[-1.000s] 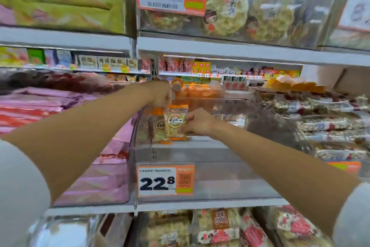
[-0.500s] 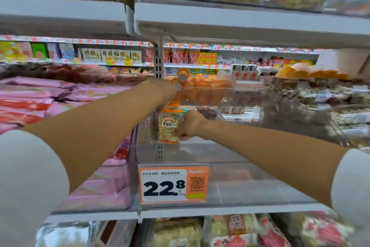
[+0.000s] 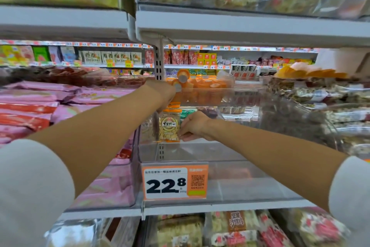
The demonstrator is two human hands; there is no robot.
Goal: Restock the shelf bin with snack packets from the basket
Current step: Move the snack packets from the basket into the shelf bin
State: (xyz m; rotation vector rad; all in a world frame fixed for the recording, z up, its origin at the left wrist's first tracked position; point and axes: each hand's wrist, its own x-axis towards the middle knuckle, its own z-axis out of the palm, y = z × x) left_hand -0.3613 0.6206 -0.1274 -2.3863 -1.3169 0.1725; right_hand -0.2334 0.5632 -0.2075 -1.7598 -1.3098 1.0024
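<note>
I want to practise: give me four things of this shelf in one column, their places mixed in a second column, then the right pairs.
1 packet
2 price tag
3 pink packs
4 orange cups

A on the front of the bin
B upright inside the bin
C left of the bin
D behind the bin, farther back

Pairs: 1-B, 2-A, 3-C, 4-D
</note>
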